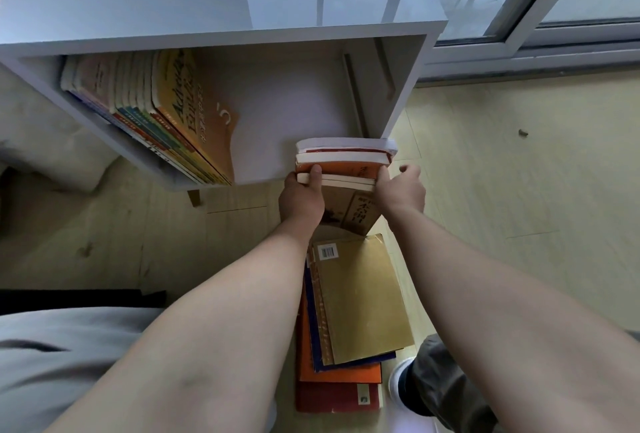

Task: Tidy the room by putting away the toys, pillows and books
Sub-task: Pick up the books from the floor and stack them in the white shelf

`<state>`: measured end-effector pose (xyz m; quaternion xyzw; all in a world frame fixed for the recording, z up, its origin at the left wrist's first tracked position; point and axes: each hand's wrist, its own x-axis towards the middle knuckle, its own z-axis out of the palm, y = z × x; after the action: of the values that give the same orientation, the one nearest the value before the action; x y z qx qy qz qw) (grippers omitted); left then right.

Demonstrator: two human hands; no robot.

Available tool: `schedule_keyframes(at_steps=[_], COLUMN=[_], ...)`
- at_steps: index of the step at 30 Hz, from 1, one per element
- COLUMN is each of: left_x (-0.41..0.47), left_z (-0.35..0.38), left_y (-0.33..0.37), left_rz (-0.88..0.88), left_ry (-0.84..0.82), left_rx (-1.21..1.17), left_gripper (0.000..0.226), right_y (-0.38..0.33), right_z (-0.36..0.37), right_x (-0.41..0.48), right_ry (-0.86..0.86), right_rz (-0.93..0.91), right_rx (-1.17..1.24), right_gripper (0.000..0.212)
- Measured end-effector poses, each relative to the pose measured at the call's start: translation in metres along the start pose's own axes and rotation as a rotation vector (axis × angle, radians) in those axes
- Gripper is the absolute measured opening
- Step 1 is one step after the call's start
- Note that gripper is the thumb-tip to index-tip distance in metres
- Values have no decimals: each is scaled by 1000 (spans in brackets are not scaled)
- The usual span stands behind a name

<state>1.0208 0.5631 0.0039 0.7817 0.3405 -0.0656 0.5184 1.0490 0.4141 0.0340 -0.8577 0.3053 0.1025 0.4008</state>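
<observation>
Two hands grip a stack of books from either end, left hand with thumb on top, right hand curled round the far side, at the white bookshelf opening. A leaning row of books already stands inside. A floor pile remains, so shelving looks roughly half done.

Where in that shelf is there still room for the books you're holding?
The free patch is the white shelf floor between the leaning row of books and the right wall. The left side is crowded. The left hand and right hand hold the stack at that gap's front edge.
</observation>
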Motion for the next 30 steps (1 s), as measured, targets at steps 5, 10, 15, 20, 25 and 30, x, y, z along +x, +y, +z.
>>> schedule_keyframes(at_steps=[5, 10, 15, 20, 25, 30], left_x=[1, 4, 6, -2, -12, -11], left_z=[4, 7, 8, 5, 9, 8], left_y=[-3, 1, 4, 0, -1, 8], left_rz=[-77, -114, -132, -30, -18, -233], left_ry=[13, 16, 42, 47, 25, -42], left_rx=[13, 25, 10, 22, -152, -285], left_gripper=[65, 73, 69, 61, 51, 55], right_y=[8, 7, 3, 12, 16, 17], right_z=[6, 4, 1, 3, 9, 11], right_x=[3, 4, 5, 7, 9, 5], right_ry=[-234, -276, -270, -223, -208, -287], right_rz=[248, 274, 258, 219, 155, 230], right_rx=[374, 735, 808, 764, 606, 627], right_gripper=[57, 27, 17, 13, 32, 42])
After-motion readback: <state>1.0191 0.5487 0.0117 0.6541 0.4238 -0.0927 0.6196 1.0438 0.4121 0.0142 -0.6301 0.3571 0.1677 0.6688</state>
